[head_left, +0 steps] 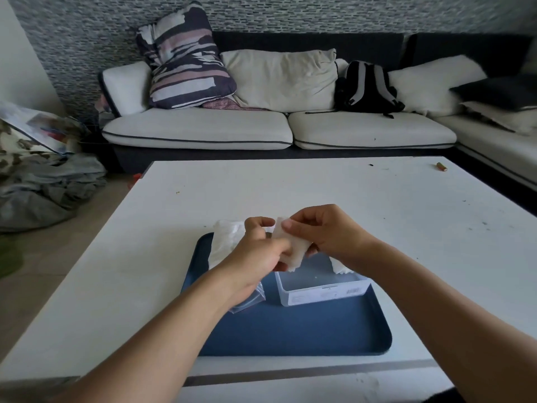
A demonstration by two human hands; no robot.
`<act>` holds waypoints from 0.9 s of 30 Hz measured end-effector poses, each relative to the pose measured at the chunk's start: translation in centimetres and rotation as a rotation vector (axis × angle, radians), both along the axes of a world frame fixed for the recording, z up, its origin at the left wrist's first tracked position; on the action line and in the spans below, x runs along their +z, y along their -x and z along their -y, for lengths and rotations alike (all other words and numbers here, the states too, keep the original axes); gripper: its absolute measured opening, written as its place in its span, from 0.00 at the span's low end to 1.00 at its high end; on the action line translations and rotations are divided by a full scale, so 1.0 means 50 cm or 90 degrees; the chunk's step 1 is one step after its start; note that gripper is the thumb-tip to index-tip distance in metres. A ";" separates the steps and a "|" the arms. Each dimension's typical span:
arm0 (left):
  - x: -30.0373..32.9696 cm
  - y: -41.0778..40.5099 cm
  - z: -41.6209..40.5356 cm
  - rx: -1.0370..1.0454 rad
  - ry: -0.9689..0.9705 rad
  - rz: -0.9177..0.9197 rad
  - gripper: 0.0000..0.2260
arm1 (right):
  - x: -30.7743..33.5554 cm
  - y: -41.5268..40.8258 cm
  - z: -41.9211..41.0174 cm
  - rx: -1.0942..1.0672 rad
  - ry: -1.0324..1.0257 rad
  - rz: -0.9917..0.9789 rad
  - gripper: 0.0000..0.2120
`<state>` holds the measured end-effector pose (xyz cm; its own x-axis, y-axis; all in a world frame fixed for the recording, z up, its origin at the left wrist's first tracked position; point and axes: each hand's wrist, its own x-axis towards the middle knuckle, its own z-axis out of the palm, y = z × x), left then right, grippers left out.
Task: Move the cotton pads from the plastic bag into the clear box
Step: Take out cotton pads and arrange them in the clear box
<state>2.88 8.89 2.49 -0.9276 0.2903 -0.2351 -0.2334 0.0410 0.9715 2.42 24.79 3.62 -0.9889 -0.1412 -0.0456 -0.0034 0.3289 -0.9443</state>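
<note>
Left hand: we pinch the pads shut.
Right hand: we pinch their top.
Risk: loosened, they could miss the box below.

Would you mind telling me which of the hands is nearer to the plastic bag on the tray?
Left. The left hand is right above the plastic bag; the right hand is farther off, up and to its right.

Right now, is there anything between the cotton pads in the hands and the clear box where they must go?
Nothing visible. Both the left hand and right hand hold the cotton pads just above the clear box, which has no lid on and sits on the blue tray.
</note>
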 end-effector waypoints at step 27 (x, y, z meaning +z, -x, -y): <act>-0.080 -0.001 -0.001 -0.343 0.618 -0.439 0.09 | -0.127 0.087 -0.101 -0.307 -0.547 0.113 0.22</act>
